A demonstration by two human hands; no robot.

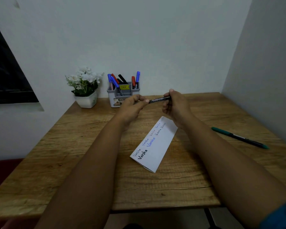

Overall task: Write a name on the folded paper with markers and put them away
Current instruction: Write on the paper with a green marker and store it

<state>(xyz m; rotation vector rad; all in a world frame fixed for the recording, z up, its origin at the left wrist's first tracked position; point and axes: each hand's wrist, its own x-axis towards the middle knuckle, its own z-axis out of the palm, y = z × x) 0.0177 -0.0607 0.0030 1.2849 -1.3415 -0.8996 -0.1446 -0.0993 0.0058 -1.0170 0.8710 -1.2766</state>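
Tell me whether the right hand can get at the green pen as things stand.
Probably not at once: the right hand and left hand both grip the black marker. Bare table lies between it and the green pen.

grainy wooden table [89, 146], white paper [158, 149], plastic organizer [112, 94]

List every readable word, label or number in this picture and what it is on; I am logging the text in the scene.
"Varsha", handwritten many times in black and blue, on the folded paper.
Print on the black marker held between the left hand and right hand: too blurred to read.
Yellow sticker on the grey marker holder: too small to read.
Label on a blue marker in the holder: too small to read.
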